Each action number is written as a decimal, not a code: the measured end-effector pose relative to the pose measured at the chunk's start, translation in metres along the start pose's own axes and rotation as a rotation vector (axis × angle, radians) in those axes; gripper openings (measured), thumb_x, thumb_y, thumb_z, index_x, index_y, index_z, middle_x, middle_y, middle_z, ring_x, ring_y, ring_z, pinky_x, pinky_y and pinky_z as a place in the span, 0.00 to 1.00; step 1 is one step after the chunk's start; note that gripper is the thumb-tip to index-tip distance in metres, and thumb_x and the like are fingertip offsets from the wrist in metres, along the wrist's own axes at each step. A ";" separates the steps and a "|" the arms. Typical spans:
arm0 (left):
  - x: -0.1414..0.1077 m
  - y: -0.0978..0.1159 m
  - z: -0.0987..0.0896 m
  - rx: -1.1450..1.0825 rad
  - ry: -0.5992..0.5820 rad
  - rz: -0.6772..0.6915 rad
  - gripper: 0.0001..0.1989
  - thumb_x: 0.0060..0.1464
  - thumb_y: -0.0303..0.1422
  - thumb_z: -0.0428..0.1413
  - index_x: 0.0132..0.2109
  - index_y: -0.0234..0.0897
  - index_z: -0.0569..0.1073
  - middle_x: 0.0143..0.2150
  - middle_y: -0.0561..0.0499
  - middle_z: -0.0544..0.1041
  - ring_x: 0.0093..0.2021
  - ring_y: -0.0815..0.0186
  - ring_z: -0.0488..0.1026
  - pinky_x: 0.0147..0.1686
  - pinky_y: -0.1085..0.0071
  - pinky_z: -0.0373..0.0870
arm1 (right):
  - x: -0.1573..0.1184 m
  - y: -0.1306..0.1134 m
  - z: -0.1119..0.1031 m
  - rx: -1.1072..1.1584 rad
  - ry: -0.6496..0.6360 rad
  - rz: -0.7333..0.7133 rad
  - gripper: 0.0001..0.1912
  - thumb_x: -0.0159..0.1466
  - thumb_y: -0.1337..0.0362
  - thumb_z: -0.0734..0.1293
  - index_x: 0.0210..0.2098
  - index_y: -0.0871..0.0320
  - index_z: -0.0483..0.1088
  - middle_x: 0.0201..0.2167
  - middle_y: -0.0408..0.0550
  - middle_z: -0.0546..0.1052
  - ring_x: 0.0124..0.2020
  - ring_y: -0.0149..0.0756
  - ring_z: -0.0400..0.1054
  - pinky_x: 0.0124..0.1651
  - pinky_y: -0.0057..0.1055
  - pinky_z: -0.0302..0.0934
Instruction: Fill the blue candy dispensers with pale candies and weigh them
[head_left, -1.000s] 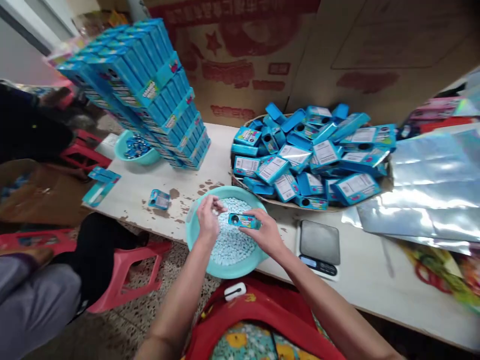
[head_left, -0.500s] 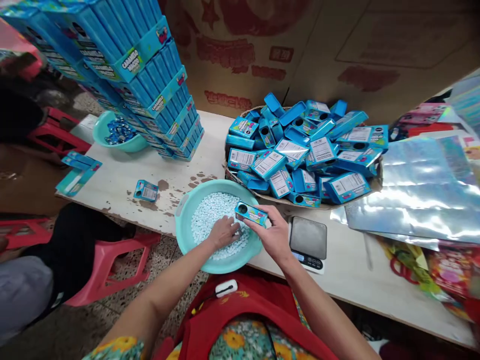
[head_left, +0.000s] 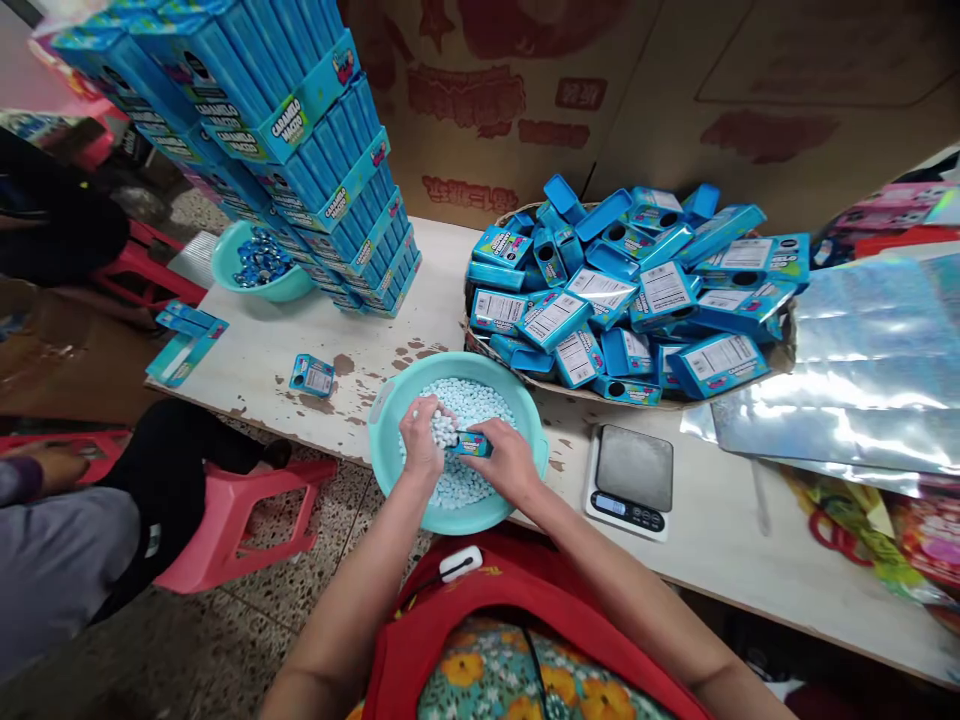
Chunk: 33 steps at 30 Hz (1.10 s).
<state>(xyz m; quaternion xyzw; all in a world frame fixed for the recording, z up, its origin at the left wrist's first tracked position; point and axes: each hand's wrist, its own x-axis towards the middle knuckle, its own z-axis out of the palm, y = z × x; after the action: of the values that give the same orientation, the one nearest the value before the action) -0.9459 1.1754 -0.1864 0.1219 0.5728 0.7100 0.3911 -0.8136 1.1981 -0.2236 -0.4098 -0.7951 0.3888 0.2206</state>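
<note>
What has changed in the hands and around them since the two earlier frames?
The left hand, down in the basin half a second ago, has come up with a clump of white pellets, now beside the end of the small blue box. The right hand has kept hold of that box throughout. The scale and heaped boxes look unchanged.

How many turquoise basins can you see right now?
2. One basin sits below the left hand and right hand, holding white pieces; the other is at the picture's left, beside the tall box stack. More could be hidden behind that stack.
</note>
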 end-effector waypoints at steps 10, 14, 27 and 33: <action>0.000 0.010 0.022 -0.053 0.054 0.027 0.14 0.49 0.39 0.59 0.29 0.36 0.64 0.22 0.57 0.66 0.22 0.69 0.68 0.26 0.71 0.68 | 0.002 -0.015 -0.022 0.020 0.087 -0.007 0.17 0.52 0.60 0.74 0.41 0.55 0.72 0.36 0.47 0.75 0.42 0.42 0.69 0.44 0.36 0.59; -0.001 0.010 0.027 -0.042 0.034 0.032 0.14 0.49 0.39 0.59 0.28 0.36 0.63 0.21 0.59 0.64 0.20 0.72 0.65 0.28 0.71 0.69 | 0.001 -0.012 -0.024 0.064 0.101 -0.025 0.17 0.52 0.59 0.75 0.40 0.55 0.73 0.36 0.47 0.75 0.41 0.42 0.69 0.44 0.36 0.60; -0.007 0.016 0.039 0.027 0.013 0.124 0.16 0.51 0.42 0.58 0.28 0.35 0.64 0.22 0.56 0.67 0.24 0.70 0.68 0.27 0.73 0.67 | 0.004 -0.012 -0.031 0.149 0.178 -0.048 0.19 0.51 0.61 0.76 0.41 0.55 0.73 0.36 0.47 0.75 0.41 0.42 0.69 0.45 0.37 0.62; -0.006 0.011 0.044 0.071 0.042 0.146 0.17 0.52 0.43 0.57 0.27 0.35 0.64 0.21 0.56 0.66 0.22 0.71 0.67 0.26 0.74 0.67 | 0.002 -0.011 -0.030 0.178 0.201 -0.036 0.19 0.50 0.62 0.76 0.41 0.55 0.73 0.36 0.47 0.76 0.41 0.41 0.69 0.44 0.37 0.62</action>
<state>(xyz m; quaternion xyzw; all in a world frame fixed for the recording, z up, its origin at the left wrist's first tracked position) -0.9192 1.2018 -0.1607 0.1621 0.5954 0.7182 0.3215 -0.7999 1.2085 -0.1967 -0.4113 -0.7386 0.4107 0.3416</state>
